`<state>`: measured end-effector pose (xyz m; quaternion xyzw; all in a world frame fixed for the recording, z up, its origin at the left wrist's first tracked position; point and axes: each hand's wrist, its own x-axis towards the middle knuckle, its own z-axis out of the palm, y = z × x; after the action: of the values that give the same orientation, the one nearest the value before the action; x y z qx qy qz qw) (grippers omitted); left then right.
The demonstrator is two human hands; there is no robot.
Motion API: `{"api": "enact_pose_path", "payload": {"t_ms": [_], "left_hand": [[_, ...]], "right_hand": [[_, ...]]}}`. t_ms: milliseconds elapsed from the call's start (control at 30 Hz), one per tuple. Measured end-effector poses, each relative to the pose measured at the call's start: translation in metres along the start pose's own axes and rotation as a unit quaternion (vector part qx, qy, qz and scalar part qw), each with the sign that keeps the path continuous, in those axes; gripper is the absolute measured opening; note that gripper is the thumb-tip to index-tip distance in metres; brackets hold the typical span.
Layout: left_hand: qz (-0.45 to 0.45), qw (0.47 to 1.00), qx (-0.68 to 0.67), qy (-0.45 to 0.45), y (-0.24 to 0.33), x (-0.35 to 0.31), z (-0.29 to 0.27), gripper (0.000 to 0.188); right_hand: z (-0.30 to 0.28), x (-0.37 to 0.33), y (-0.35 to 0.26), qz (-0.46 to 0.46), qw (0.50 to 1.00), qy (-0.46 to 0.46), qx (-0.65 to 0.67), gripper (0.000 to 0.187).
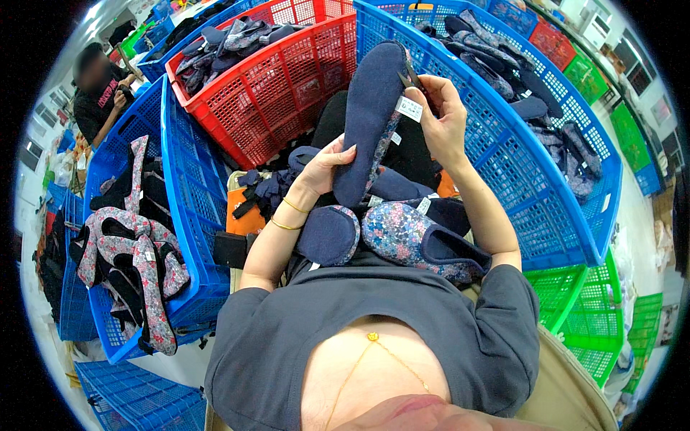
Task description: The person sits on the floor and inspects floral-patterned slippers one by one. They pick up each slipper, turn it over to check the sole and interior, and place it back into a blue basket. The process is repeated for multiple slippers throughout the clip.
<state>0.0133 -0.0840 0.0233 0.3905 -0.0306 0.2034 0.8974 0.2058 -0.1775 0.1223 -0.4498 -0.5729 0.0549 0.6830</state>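
My left hand (325,170) grips the heel end of a slipper (372,108), its navy sole turned up and its floral side showing along the right edge. In my right hand (442,121) are dark thread snips (410,75), their pointed blades at the slipper's upper right edge. A white printed tag (410,108) hangs from that edge beside my right thumb. On my lap lie a floral slipper (394,228) with a navy lining and another slipper (328,235) showing its navy sole. More navy slippers partly show beneath my hands.
A red basket (269,90) of slippers stands ahead. To the right curves a large blue basket (503,158) holding many more. Grey floral slippers (136,248) fill a blue basket (188,179) at left. Green baskets (575,309) stand at lower right. Another person (100,93) is at far left.
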Motion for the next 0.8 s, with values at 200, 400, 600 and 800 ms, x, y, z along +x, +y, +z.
{"api": "enact_pose_path", "payload": {"t_ms": [200, 400, 600, 800], "left_hand": [[-0.013, 0.998, 0.063, 0.024, 0.016, 0.0, 0.015, 0.059], [0.211, 0.936, 0.215, 0.183, 0.158, 0.079, 0.002, 0.038], [0.426, 0.839, 0.226, 0.254, 0.202, 0.099, -0.03, 0.044], [0.285, 0.879, 0.248, 0.29, 0.118, 0.041, -0.028, 0.037]], "right_hand": [[-0.024, 0.011, -0.004, 0.082, 0.995, 0.011, 0.06, 0.024], [-0.049, 0.017, 0.052, 0.234, 0.972, 0.007, 0.021, 0.038], [-0.015, -0.005, 0.138, 0.236, 0.919, -0.152, -0.277, 0.075], [-0.007, -0.001, 0.114, 0.124, 0.966, -0.048, -0.22, 0.044]]}}
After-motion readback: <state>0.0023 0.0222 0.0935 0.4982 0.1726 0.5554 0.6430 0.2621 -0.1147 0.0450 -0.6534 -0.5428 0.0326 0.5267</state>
